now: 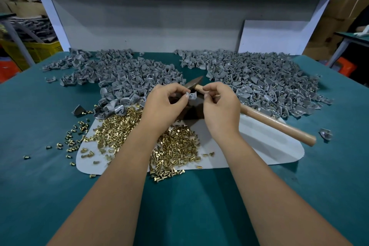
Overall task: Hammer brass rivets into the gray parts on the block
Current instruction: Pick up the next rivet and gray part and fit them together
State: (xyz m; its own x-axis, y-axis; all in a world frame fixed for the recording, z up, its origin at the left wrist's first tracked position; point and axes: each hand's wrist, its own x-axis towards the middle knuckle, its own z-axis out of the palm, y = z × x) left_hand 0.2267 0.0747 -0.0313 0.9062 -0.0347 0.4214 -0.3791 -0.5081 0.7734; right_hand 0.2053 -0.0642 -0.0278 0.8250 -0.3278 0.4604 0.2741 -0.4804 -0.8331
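A green desk (299, 175) is carrying everything here. Two broad heaps of gray parts are lying across its far half, the left heap (123, 72) well apart from the right heap (259, 78), which is showing brass specks among its pieces. A white mat (259, 146) is lying on the near middle of the desk, with a spread of brass rivets (175, 146) sitting on its left part and spilling off onto the green surface. A hammer (275, 122) with a wooden handle is lying slanted across the mat's right side, its dark head pointing away behind the hands. A dark block (192, 113) is sitting between the two wrists, mostly hidden. The left hand (165, 104) is pinching one gray part (192, 96) above the block, its grip clamped on the piece. The right hand (221, 106) is holding its fingertips curled together just beside that part; whether they are pinching a rivet cannot be told.
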